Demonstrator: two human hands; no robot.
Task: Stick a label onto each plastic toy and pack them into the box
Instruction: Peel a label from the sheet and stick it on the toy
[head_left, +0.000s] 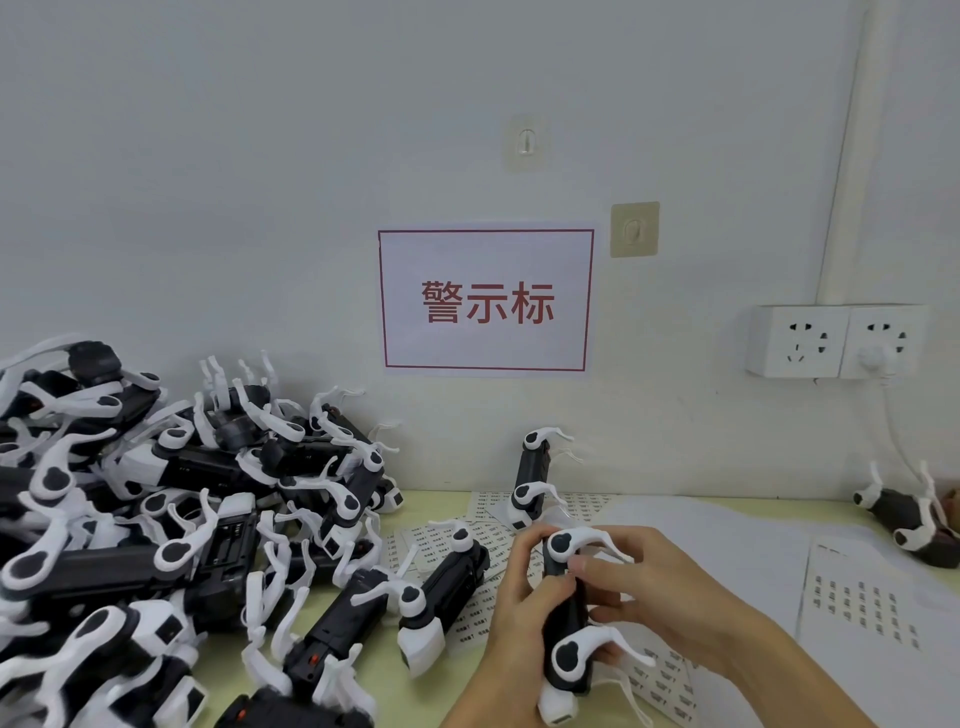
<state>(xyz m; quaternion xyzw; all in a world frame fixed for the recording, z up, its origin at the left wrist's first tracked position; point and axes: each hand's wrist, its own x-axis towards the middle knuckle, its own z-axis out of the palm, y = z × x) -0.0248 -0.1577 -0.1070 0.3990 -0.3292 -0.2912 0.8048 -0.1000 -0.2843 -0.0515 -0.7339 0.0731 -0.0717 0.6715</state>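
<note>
A black-and-white plastic toy dog (566, 654) is held on end low in the middle of the view. My left hand (519, 618) grips its black body from the left. My right hand (670, 597) holds it from the right, thumb pressed on the body just under the upper white leg. A large heap of the same toys (171, 519) fills the left side of the table. One toy (441, 592) lies just left of my hands, and another (530, 483) stands against the wall behind them. Sheets of small labels (857, 608) lie under and right of my hands.
A red-framed sign (485, 301) is stuck on the wall. Two wall sockets (836, 340) sit at the right, one with a plug and white cable. Another toy (909, 514) lies at the far right edge. White backing paper (727, 535) covers the yellow-green tabletop (379, 670).
</note>
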